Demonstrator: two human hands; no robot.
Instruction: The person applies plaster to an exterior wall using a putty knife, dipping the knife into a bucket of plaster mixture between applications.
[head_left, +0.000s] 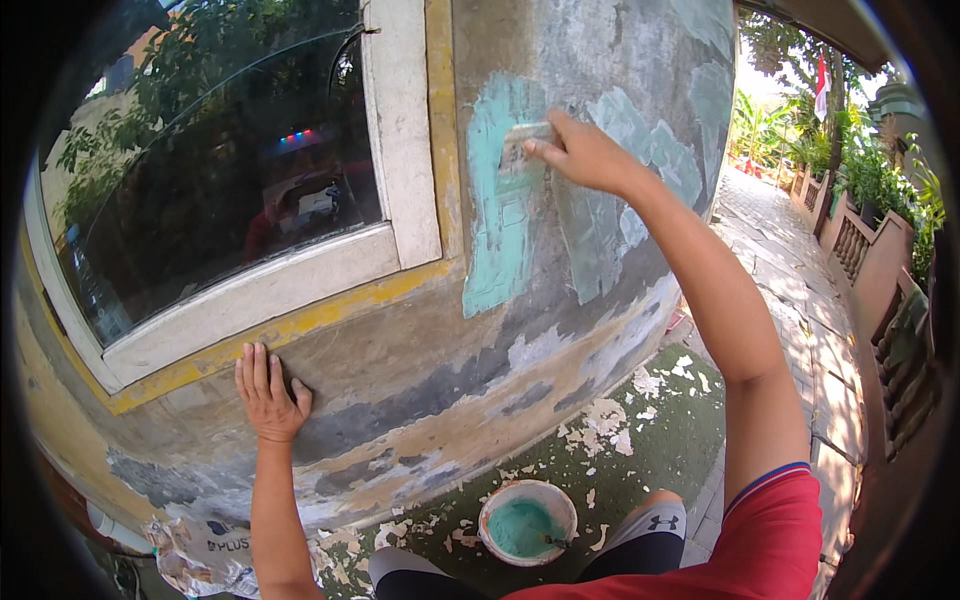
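My right hand [588, 155] grips a wide, flat putty knife [522, 148], its blade pressed against the wall. Around the blade lies a fresh patch of turquoise filler [497, 255], just right of the window's yellow border. Paler, smeared patches of filler [655, 150] spread farther right. Palm flat with fingers stretched out, my left hand [268, 395] rests on the bare wall [360, 350] under the window and holds nothing. On the ground between my knees stands a round white bucket [562, 492] with turquoise paste [520, 525] inside and a dark tool partly visible at its rim.
A white-framed window [260, 285] with dark, reflecting glass fills the upper left. Peeled paint flakes [600, 425] litter the green ground at the wall's foot. A crumpled plastic bag [195, 555] lies lower left. On the right, a paved path [775, 270] runs beside a balustrade [850, 240].
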